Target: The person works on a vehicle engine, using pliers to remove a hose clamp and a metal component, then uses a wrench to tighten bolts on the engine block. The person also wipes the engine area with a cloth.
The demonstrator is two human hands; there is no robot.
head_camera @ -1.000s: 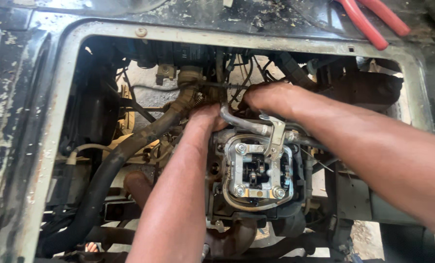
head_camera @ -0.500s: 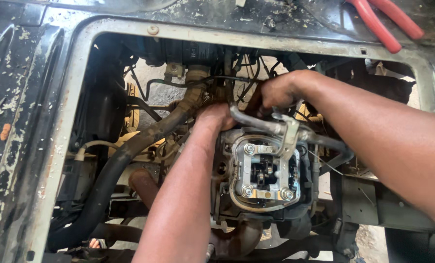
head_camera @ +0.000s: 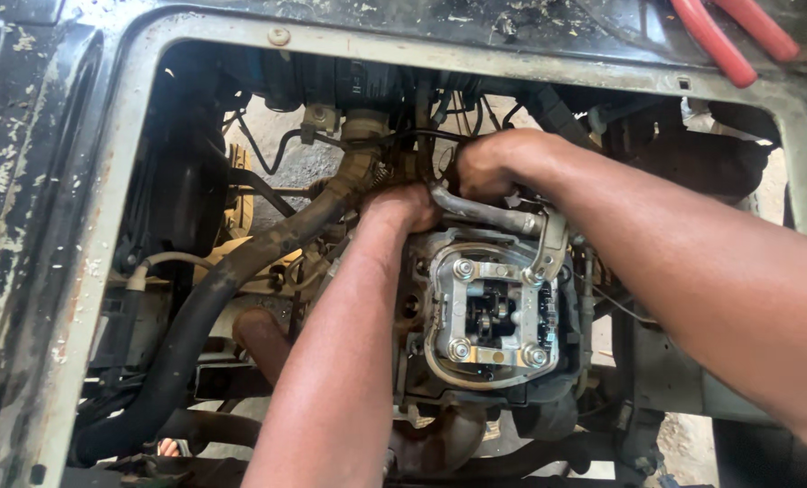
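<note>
left hand (head_camera: 401, 206), right hand (head_camera: 486, 163), fingertips hidden behind engine (head_camera: 489, 312)

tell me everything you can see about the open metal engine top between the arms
The engine top is a dull silver metal block with its cover off, showing dark greasy moving parts in a middle well. Four nuts sit at its corners on a pale plate. It faces up inside the grimy frame opening. A bent metal pipe and bracket cross its upper edge, where the left hand and right hand reach.

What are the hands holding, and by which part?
Both hands, left and right, close around the far end of the metal pipe above the open engine head; fingers hidden.
</note>
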